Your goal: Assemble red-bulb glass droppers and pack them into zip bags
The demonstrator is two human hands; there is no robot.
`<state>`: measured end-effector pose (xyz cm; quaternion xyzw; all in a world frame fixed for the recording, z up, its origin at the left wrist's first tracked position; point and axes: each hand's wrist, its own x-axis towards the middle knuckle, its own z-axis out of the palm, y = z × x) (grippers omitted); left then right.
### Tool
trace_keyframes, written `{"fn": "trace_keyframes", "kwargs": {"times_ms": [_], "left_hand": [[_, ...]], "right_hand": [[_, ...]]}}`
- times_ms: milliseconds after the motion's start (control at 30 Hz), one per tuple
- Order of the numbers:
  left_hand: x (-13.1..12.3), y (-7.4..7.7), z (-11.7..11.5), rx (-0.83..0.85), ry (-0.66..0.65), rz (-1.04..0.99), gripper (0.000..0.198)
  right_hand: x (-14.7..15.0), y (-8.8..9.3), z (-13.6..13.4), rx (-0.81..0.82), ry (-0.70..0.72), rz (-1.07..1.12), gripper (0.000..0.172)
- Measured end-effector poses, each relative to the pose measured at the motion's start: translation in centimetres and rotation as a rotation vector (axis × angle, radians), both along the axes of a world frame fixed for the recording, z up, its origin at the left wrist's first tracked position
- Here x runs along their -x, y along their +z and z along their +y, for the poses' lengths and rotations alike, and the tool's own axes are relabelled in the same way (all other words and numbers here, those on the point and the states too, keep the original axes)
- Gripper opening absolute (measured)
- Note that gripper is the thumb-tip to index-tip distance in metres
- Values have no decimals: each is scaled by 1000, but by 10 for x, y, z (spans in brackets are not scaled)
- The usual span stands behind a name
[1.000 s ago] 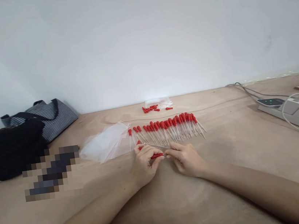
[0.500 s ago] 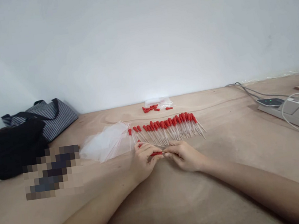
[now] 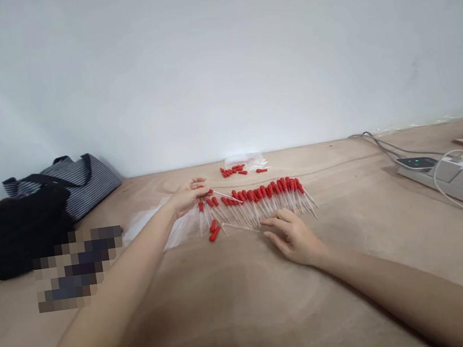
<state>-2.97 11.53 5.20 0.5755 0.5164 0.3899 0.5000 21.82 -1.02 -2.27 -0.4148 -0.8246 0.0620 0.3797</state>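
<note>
A row of several glass droppers with red rubber bulbs [image 3: 260, 199] lies across the wooden table [image 3: 241, 309]. My left hand [image 3: 189, 194] is stretched out to the row's left end and pinches a dropper [image 3: 221, 195] by its red bulb, its glass tip pointing right. My right hand [image 3: 291, 236] rests on the table in front of the row, fingers apart and holding nothing. A bare glass tube [image 3: 241, 227] lies just left of its fingertips. Two loose red bulbs [image 3: 214, 231] lie beside that tube.
A clear plastic bag [image 3: 152, 221] lies under my left forearm. More red bulbs [image 3: 235, 169] and a small clear bag sit by the wall. A striped bag [image 3: 74, 180] and a black bag [image 3: 12, 231] stand at the left; a power strip with cables [image 3: 449, 176] at the right.
My hands have parted. The left hand reached up and left to the row's end with a dropper. The right hand let go and lies flat; red bulbs and a tube now lie where the hands were.
</note>
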Motion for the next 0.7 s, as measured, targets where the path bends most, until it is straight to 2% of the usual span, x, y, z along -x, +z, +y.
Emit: {"fn": "trace_keyframes", "kwargs": {"times_ms": [200,333,533,700], "left_hand": [[-10,-1,25,109,-53,197,50],[-15,-6,33,124,-106,340,57],[-24,-14,38,62,-153,492,53],[-28,-17,39,-48,-157,594,47]], "right_hand": [[3,6,-2,-7,-159,-134,19],[8,7,-3,-42,-128,-212,18],[18,6,-1,-37,-98,-251,19],[23,5,5,-31,-134,-235,18]]}}
